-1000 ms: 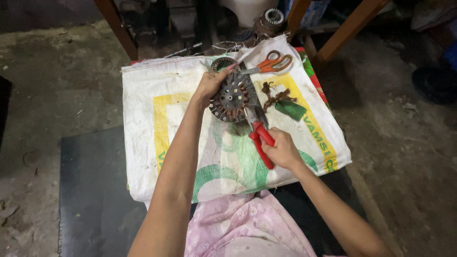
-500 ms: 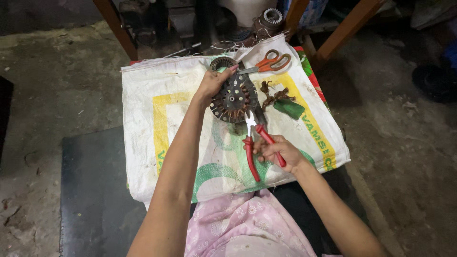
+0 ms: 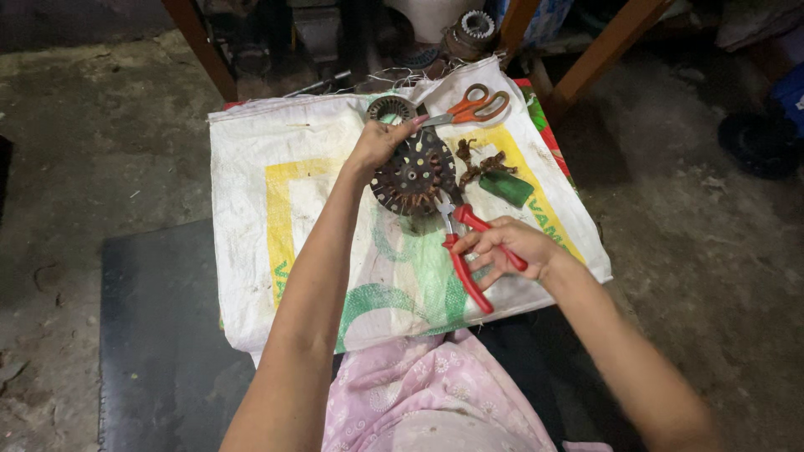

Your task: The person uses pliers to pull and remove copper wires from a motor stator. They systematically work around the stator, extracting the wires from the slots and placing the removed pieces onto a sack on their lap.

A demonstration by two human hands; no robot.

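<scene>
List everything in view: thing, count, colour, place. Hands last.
motor stator: 1, dark rusty brown disc, middle of the sack, under the left hand
pliers: 1, red handles, handles spread, nose at the stator's lower edge
scissors: 1, orange handles, far edge of the sack
wire scraps: small brown tangle, right of the stator
green piece: 1, dark green, right of the stator, beside the scraps
metal ring: 1, grey, far edge of the sack, left of the scissors
woven sack: 1, white with yellow and green print, spread as work surface
gear-like part: 1, grey, on floor beyond the sack
left hand: on the stator's top edge
right hand: gripping the pliers
</scene>
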